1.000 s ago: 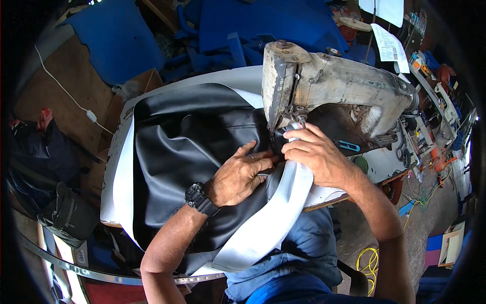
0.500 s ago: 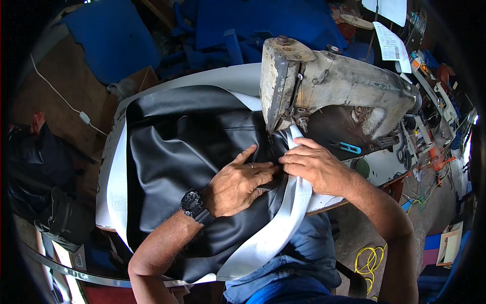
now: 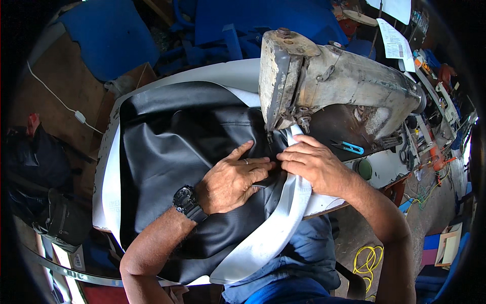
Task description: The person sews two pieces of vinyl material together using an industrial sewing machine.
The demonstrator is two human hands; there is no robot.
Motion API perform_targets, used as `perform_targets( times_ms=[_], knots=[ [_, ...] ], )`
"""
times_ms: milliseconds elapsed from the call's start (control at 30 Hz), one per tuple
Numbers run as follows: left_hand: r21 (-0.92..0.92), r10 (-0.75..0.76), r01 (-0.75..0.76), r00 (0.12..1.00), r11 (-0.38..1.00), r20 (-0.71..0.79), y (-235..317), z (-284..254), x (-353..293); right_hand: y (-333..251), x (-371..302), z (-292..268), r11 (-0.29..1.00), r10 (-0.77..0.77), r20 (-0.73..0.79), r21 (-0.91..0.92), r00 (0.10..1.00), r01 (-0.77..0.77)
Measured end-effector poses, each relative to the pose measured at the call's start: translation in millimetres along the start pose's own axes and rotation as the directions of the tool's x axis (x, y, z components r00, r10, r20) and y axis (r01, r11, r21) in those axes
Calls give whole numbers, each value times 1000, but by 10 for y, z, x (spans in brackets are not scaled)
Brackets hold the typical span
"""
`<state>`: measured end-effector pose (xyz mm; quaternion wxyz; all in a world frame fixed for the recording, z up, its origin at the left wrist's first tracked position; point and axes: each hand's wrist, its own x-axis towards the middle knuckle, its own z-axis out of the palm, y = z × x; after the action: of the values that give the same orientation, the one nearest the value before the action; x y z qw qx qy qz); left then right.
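Note:
A large piece of black leatherette with a white backing spreads over the sewing table, its surface creased. My left hand, with a watch on its wrist, lies on it with fingers stretched toward the seam. Its fingertips rest just in front of the needle area of an old, worn sewing machine. On the right side of the needle, my right hand is closed on the leatherette's edge, where a white-backed strip folds over and hangs toward my lap. The right fingertips nearly meet the left ones.
Blue thread snips lie on the machine bed beneath the arm. Scissors and a round green object are farther right. Blue foam pieces fill the back. A yellow cable coils on the floor.
The leatherette has shifted slightly to the left in view, and my left wrist and forearm with it. My right hand keeps its grip on the edge beside the needle.

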<state>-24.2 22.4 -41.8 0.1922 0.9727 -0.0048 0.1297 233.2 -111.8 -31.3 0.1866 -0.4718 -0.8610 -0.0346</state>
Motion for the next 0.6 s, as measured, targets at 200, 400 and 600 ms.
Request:
perform_targets(
  times_ms=[200,400,600],
  knots=[
    [18,-32,32,999,999,-6,-41,-39,30,61,37,67,1000,25,-18,-4,1000,-25],
    [1,-43,43,999,999,-4,-103,-46,24,74,45,130,998,54,-9,-13,999,-54],
    [26,-50,50,999,998,2,-131,-67,39,79,47,140,998,63,-14,-28,998,-64]
  ],
)
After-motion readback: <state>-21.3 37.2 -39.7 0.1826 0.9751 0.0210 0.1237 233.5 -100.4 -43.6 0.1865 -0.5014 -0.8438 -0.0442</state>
